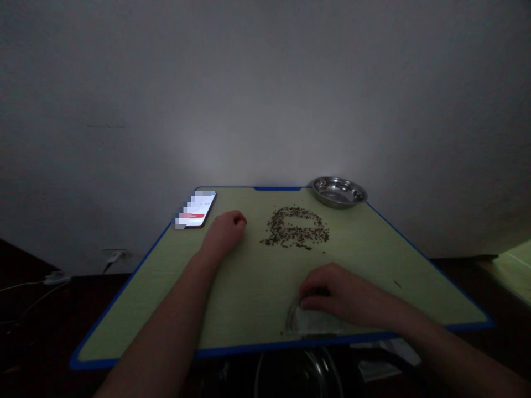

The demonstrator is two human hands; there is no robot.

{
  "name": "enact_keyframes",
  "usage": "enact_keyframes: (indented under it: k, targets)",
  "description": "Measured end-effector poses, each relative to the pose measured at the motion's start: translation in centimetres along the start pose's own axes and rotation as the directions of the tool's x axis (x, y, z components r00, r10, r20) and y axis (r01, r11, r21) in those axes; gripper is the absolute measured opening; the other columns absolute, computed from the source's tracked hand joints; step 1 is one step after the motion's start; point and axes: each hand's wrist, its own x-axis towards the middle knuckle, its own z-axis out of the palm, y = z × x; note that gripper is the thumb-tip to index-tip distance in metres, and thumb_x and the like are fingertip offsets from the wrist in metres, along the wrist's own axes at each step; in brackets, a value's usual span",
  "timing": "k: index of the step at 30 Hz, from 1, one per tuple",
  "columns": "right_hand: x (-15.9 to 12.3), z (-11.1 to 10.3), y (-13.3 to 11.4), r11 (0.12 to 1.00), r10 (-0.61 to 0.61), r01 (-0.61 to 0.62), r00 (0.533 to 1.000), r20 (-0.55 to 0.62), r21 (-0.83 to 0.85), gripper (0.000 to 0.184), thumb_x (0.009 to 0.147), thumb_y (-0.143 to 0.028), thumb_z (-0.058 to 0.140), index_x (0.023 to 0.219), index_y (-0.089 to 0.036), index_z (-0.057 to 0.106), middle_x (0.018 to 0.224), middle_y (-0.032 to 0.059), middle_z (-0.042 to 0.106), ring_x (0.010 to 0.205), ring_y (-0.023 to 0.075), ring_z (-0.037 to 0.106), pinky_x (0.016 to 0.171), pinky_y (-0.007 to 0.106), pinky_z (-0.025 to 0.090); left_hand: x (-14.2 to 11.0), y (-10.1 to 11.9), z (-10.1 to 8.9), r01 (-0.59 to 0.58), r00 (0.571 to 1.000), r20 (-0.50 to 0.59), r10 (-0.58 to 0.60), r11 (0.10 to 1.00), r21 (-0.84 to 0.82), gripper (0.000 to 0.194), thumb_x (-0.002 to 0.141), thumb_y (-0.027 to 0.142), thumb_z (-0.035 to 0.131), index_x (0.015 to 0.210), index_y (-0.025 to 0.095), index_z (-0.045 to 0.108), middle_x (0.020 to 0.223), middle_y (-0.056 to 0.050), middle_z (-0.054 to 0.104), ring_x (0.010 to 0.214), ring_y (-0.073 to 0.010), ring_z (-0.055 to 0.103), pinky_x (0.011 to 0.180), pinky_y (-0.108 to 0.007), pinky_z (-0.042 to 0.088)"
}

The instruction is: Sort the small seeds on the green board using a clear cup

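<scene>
My left hand (226, 235) rests loosely curled on the table, between the phone and a scatter of small dark grains or seeds (296, 233). Nothing shows in its fingers, which are closed. Near the table's front edge, my right hand (329, 293) has its fingers and thumb drawn together over a clear, see-through container (309, 323). Whatever lies between those fingertips is hidden. The container has a curved left side, and the hand covers part of it. The grains are spread around a bare patch in the middle.
A shiny metal bowl (339, 192) stands at the table's back right corner. A lit phone (199, 210) lies at the back left. The pale green table (244, 309) has a blue rim and stands against a grey wall (265, 99). A dark pot with a glass lid (298, 373) is below the front edge.
</scene>
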Motion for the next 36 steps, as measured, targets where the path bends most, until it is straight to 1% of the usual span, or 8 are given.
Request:
enact_keyframes:
  k: [4, 13, 17, 21, 24, 28, 36]
  targets:
    - [0.0, 0.1, -0.2, 1.0, 0.007, -0.007, 1.0, 0.007, 0.02, 0.014, 0.081, -0.025, 0.059, 0.081, -0.019, 0.071, 0.076, 0.0014, 0.07, 0.066, 0.0131, 0.059, 0.061, 0.023, 0.042, 0.0, 0.0, 0.0, 0.012, 1.0, 0.012, -0.012, 1.0, -0.01, 0.027, 0.074, 0.022, 0.042, 0.082, 0.017, 0.067, 0.084, -0.008, 0.069, 0.075, -0.0176, 0.059, 0.067, -0.027, 0.042]
    - [-0.4, 0.5, -0.2, 0.996, 0.066, -0.064, 0.998, -0.02, 0.067, 0.014, 0.08, -0.029, 0.061, 0.081, -0.02, 0.071, 0.075, 0.0008, 0.07, 0.066, 0.0137, 0.06, 0.059, 0.023, 0.042, 0.0, -0.1, 0.1, 0.008, 1.0, 0.005, -0.008, 1.0, -0.027, 0.027, 0.074, 0.023, 0.043, 0.082, 0.017, 0.068, 0.084, -0.008, 0.069, 0.075, -0.0185, 0.059, 0.068, -0.029, 0.043]
    - [-0.5, 0.4, -0.1, 0.994, 0.101, -0.099, 0.994, -0.043, 0.05, 0.015, 0.079, -0.03, 0.061, 0.08, -0.019, 0.071, 0.076, 0.0016, 0.07, 0.067, 0.0145, 0.06, 0.06, 0.024, 0.042, 0.0, -0.1, 0.2, 0.005, 1.0, 0.0, -0.005, 0.999, -0.035, 0.026, 0.074, 0.022, 0.043, 0.08, 0.017, 0.067, 0.082, -0.008, 0.069, 0.073, -0.0175, 0.059, 0.067, -0.028, 0.042]
    - [-0.4, 0.2, 0.2, 0.992, 0.124, -0.122, 0.991, -0.044, 0.03, 0.018, 0.08, -0.032, 0.058, 0.078, -0.019, 0.07, 0.073, 0.0015, 0.069, 0.065, 0.0149, 0.06, 0.057, 0.024, 0.041, 0.0, -0.1, 0.1, -0.01, 1.0, -0.006, 0.01, 0.999, -0.033, 0.026, 0.074, 0.021, 0.042, 0.08, 0.017, 0.067, 0.082, -0.008, 0.069, 0.073, -0.0175, 0.059, 0.068, -0.028, 0.042]
    - [0.0, 0.3, 0.2, 0.994, 0.114, -0.113, 0.991, -0.069, 0.011, 0.018, 0.081, -0.032, 0.058, 0.08, -0.019, 0.071, 0.073, 0.002, 0.069, 0.065, 0.0147, 0.059, 0.057, 0.024, 0.04, 0.0, -0.1, 0.1, -0.007, 1.0, -0.003, 0.007, 1.0, -0.028, 0.026, 0.074, 0.021, 0.042, 0.08, 0.018, 0.067, 0.083, -0.007, 0.069, 0.073, -0.0176, 0.059, 0.068, -0.028, 0.042]
    - [0.7, 0.6, -0.1, 0.998, 0.062, -0.061, 0.996, -0.062, 0.005, 0.016, 0.079, -0.031, 0.061, 0.081, -0.019, 0.071, 0.073, 0.0011, 0.069, 0.064, 0.0132, 0.059, 0.057, 0.023, 0.039, 0.0, -0.1, 0.2, -0.005, 1.0, -0.002, 0.005, 1.0, -0.021, 0.027, 0.074, 0.021, 0.042, 0.081, 0.017, 0.067, 0.083, -0.008, 0.069, 0.073, -0.0177, 0.059, 0.067, -0.028, 0.041]
    - [1.5, 0.6, -0.6, 1.0, 0.01, -0.01, 1.0, 0.019, 0.015, 0.016, 0.081, -0.027, 0.059, 0.083, -0.018, 0.071, 0.073, 0.0003, 0.07, 0.061, 0.0111, 0.057, 0.056, 0.021, 0.039, 0.0, 0.0, 0.2, 0.015, 1.0, 0.009, -0.015, 1.0, -0.019, 0.026, 0.074, 0.021, 0.043, 0.081, 0.017, 0.067, 0.082, -0.008, 0.069, 0.073, -0.0173, 0.058, 0.066, -0.028, 0.041]
